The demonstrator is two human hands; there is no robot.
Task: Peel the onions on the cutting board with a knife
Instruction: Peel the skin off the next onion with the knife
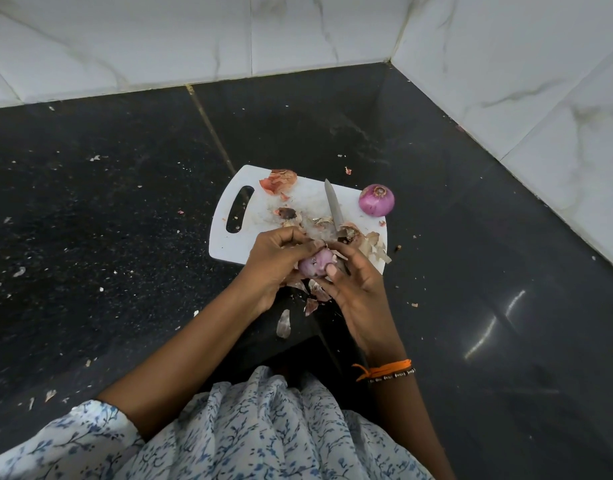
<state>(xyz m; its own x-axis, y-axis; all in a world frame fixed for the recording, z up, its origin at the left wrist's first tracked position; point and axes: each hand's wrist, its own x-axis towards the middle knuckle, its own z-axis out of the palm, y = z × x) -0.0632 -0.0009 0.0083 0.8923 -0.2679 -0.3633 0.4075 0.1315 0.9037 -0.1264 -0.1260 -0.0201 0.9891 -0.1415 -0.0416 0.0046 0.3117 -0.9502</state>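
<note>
A white cutting board (229, 244) lies on the dark counter. Over its near edge my left hand (274, 265) grips a pale purple onion (315, 264) with loose skin hanging from it. My right hand (353, 289) holds the same onion from the right, thumb pressed on it, and also holds the knife (334, 206), whose blade points away over the board. A second purple onion (376, 199), with its skin off, sits on the board's far right corner. Dry onion skins (279, 180) lie scattered over the board.
The black stone counter (107, 202) is littered with small skin flakes, and a larger skin scrap (283, 323) lies near my wrists. White marble wall tiles (558, 98) close off the back and right sides.
</note>
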